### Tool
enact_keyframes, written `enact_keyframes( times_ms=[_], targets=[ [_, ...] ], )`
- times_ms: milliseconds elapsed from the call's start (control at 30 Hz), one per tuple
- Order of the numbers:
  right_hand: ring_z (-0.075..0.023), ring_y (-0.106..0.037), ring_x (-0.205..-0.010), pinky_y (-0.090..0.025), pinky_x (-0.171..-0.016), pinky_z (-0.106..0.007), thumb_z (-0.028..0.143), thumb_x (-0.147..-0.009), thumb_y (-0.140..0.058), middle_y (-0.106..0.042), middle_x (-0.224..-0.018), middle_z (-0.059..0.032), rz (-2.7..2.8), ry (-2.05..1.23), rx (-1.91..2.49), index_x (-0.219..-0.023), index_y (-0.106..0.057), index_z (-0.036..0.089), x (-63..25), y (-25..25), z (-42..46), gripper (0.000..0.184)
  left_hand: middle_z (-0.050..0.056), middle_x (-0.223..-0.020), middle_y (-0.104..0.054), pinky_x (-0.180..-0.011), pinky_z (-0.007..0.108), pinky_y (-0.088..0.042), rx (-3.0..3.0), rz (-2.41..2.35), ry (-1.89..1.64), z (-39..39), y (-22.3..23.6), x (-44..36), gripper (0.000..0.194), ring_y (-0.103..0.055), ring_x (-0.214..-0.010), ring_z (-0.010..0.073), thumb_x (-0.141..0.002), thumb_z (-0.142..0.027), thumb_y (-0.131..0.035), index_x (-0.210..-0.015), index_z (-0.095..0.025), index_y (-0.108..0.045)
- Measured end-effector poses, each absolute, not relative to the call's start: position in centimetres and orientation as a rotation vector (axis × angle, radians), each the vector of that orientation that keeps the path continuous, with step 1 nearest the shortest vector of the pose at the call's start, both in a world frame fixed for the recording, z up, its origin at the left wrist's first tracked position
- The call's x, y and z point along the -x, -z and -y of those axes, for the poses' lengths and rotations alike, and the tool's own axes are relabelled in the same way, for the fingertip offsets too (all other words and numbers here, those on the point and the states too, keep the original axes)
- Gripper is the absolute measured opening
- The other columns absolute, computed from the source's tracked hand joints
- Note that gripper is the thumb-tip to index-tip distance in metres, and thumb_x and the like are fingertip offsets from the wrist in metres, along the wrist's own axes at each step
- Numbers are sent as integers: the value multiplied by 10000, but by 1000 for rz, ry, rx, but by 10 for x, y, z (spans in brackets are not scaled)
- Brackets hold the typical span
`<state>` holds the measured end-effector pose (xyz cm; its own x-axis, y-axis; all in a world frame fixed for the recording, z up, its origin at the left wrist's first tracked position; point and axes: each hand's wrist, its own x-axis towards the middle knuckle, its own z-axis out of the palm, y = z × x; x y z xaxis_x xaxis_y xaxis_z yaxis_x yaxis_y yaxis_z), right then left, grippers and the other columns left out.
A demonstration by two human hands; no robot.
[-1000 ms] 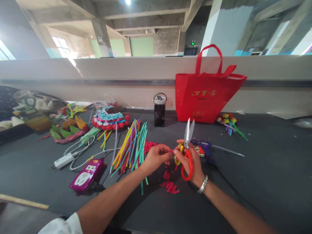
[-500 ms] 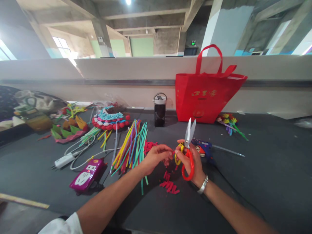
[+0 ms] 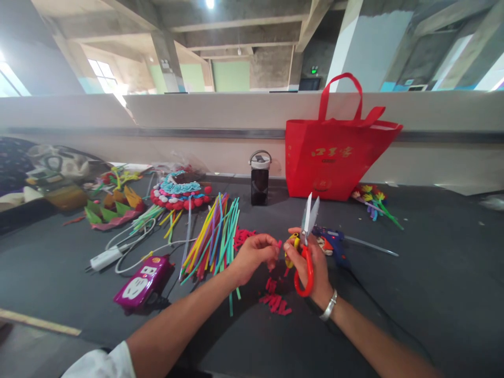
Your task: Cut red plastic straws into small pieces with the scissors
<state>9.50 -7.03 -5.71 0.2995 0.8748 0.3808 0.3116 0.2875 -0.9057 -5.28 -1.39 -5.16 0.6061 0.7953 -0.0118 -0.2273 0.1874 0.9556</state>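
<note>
My right hand (image 3: pixel 313 262) grips scissors (image 3: pixel 306 236) with red and yellow handles, blades pointing up and slightly apart. My left hand (image 3: pixel 254 254) pinches a small red piece (image 3: pixel 279 244) right beside the scissors' handles. Below both hands, several short red cut pieces (image 3: pixel 274 300) lie on the dark table (image 3: pixel 433 273). A spread of coloured sticks (image 3: pixel 214 233) lies just left of my left hand.
A red tote bag (image 3: pixel 334 152) and a dark bottle (image 3: pixel 260 181) stand at the back. A blue glue gun (image 3: pixel 333 242) lies right of the scissors. A purple power strip (image 3: pixel 142 281), white cable (image 3: pixel 118 252), and colourful crafted flowers (image 3: pixel 179 190) lie on the left.
Both hands stay together with little movement; the scissors' blades have opened a little wider. The view shifted slightly.
</note>
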Motion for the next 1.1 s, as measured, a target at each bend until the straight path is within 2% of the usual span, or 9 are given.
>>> enact_keyframes(
  times_ms=[100,233,367,567,1100],
  targets=[
    [-144,-575,-685,-487,-696,-299,266,-814,-561,-602,-825,1,1356,-384,1375,-1109,-533,216,-98,63,68,301,-15,-634,-600,-525,223,-440,-1043,-529,-911,11,47,54,124,-548,-494,84,-728,-221,-696,-752,-146,-600],
    [-220,-569,-907,-462,-855,-395,229,-794,-571,-624,-996,-64,1563,-140,1452,-1190,-538,200,-101,71,66,398,-15,-654,-615,-608,225,-454,-922,-514,-1064,9,39,56,118,-577,-581,92,-721,-196,-711,-775,-155,-615],
    [-258,-537,-986,-445,-881,-432,134,-725,-576,-625,-1046,-77,1732,-18,1492,-1242,-535,205,-101,72,67,524,-10,-688,-626,-681,244,-462,-884,-484,-1124,9,36,56,128,-589,-640,100,-711,-204,-730,-743,-154,-616],
    [-247,-545,-985,-463,-860,-407,83,-712,-583,-624,-1040,-74,1824,5,1525,-1276,-540,227,-103,70,66,584,-12,-756,-644,-703,245,-479,-833,-501,-1122,11,38,54,150,-604,-687,102,-690,-203,-748,-781,-161,-637],
    [-196,-591,-815,-496,-781,-341,98,-728,-555,-648,-966,-45,1786,-64,1528,-1197,-568,238,-102,71,65,489,11,-743,-675,-749,283,-505,-839,-479,-1094,12,44,53,140,-644,-732,135,-705,-208,-747,-767,-149,-636]
  ],
)
